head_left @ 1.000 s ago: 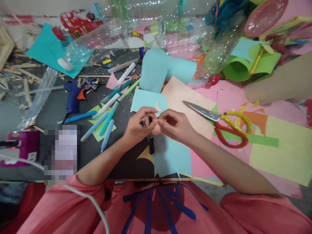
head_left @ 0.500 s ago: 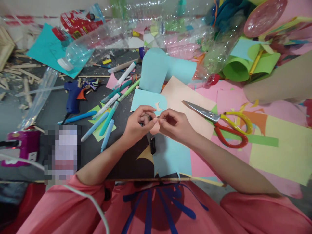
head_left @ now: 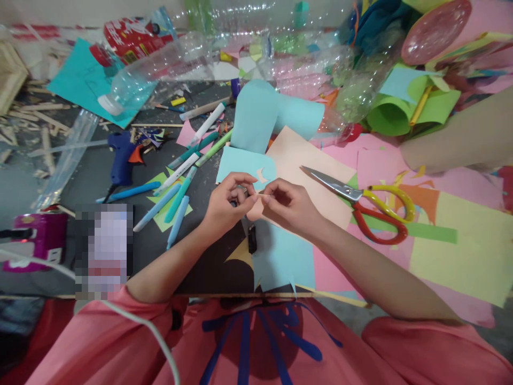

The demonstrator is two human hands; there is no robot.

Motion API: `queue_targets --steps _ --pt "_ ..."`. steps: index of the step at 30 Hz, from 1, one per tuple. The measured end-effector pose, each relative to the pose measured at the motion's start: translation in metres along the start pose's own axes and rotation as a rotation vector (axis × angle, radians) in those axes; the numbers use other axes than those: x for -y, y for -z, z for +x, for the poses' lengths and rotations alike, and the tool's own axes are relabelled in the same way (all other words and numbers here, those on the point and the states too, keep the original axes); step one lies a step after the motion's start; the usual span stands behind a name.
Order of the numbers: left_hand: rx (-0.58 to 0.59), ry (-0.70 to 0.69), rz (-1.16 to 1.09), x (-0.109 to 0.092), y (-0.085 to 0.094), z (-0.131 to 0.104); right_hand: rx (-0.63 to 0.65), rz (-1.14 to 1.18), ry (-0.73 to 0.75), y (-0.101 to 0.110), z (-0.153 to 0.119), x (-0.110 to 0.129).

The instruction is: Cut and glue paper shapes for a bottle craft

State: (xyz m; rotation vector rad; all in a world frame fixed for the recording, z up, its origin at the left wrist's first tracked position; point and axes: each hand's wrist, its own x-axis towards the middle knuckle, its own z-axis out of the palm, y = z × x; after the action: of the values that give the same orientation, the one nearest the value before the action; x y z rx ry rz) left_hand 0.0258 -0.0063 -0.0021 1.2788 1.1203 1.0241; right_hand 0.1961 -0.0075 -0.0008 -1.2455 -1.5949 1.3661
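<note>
Fingertips of my left hand (head_left: 228,206) and my right hand (head_left: 292,206) pinch a small peach-coloured paper piece (head_left: 255,212) between them, its upper edge seen as a thin line. Something dark shows among the curled fingers of my left hand, too hidden to name. Just below the hands a small black object (head_left: 251,239), perhaps a pen cap, lies by a light-blue sheet (head_left: 282,262). Behind them lie a light-blue cut paper (head_left: 243,162) and a larger peach sheet (head_left: 310,160). Scissors (head_left: 355,193) with red and yellow handles rest at right.
Several markers (head_left: 177,200), a blue glue gun (head_left: 122,160) and a blurred phone (head_left: 110,246) lie at left. Clear plastic bottles (head_left: 160,69) line the back. Coloured sheets, among them a yellow one (head_left: 465,246), spread at right. Another person's arm (head_left: 452,128) reaches in.
Both hands stay almost in place, still pinching the peach paper, which is tilted slightly differently. The whole view has shifted a little.
</note>
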Motion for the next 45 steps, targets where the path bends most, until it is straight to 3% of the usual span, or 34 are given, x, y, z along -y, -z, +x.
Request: queue_targets --steps 18,29,35,45 --pt "0.01 0.032 -0.036 0.0001 0.001 0.0002 -0.013 0.007 0.008 0.0005 0.0002 -0.0015" --pt "0.056 -0.017 0.237 -0.0015 0.0001 0.0022 0.003 -0.009 0.021 -0.0004 -0.0008 0.0002" --pt "0.092 0.033 0.243 -0.0007 0.0011 0.0011 0.001 -0.016 0.04 -0.0001 -0.0015 -0.0004" --pt "0.091 -0.016 0.239 -0.0013 0.001 0.0004 0.002 -0.028 0.066 -0.0001 -0.0019 -0.0009"
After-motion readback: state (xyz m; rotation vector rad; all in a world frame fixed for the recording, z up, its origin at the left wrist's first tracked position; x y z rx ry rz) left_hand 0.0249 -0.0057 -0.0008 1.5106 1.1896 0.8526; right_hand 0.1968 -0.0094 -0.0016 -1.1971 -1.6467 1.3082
